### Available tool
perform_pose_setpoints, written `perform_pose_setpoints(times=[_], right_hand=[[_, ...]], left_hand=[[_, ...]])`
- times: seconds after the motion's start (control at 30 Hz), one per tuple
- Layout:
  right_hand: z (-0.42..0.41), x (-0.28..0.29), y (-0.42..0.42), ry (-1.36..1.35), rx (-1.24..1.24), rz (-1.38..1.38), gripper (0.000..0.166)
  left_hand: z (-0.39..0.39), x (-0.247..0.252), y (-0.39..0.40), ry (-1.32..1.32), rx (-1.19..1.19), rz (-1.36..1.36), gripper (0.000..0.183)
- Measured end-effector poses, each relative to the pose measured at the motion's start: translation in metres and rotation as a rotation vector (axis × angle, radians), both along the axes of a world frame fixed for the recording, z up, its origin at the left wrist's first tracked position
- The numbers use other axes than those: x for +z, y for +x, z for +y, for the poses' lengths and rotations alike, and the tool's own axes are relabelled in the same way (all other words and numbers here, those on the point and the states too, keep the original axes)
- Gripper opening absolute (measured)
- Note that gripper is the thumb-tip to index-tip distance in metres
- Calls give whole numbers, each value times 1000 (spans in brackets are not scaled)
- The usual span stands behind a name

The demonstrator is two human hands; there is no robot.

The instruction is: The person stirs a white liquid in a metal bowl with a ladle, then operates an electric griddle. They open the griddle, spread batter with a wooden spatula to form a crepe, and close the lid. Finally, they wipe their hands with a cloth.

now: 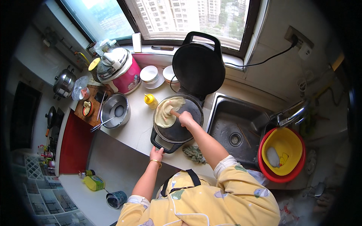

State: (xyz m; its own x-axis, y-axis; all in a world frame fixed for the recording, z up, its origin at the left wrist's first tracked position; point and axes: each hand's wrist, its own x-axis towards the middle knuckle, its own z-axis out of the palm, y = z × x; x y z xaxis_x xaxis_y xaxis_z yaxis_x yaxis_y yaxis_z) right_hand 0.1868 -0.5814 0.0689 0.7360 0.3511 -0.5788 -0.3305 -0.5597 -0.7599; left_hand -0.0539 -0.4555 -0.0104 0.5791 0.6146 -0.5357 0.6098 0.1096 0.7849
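A black electric griddle pan (185, 135) stands on the counter with its round lid (198, 67) raised at the back. My right hand (186, 118) grips a wooden spatula (174, 113), whose far end meets a pale, folded flatbread (165, 120) on the left half of the plate. At the griddle's front, my left hand (156, 154) touches the black loop handle (169, 149); its fingertips are partly hidden beneath it. A yellow squeeze bottle (151, 101) is left of the flatbread. Farther left, a ladle (118, 111) rests in a steel pot (127, 114) of pale liquid.
A steel sink (216, 113) is right of the griddle, with yellow (295, 138) and red basins (303, 158) beside it. A crumpled cloth (193, 154) lies near my right forearm. White bowls (149, 74) and a pink cooker (128, 75) stand behind. A black cord (263, 61) runs to the wall socket.
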Motion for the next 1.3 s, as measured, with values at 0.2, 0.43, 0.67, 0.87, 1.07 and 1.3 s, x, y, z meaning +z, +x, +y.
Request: perform_pose_setpoints(times=[0.2, 0.43, 0.67, 0.87, 1.07, 1.3], right_hand=[[8, 1, 5, 25, -131, 12, 18], [-27, -20, 13, 253, -159, 187, 9], [-68, -11, 10, 432, -89, 270, 8], [-110, 7, 10, 473, -55, 265, 10], [-142, 25, 26, 469, -108, 242, 8], [-121, 127, 35, 184, 41, -585, 6]], left_hand=[[4, -7, 2, 6, -19, 30, 73], [4, -7, 2, -7, -24, 5, 68], [2, 2, 3, 39, -53, 51, 63], [-1, 3, 3, 34, -5, 56, 70], [-2, -1, 3, 29, 33, 40, 71], [-2, -2, 4, 40, 13, 28, 70]])
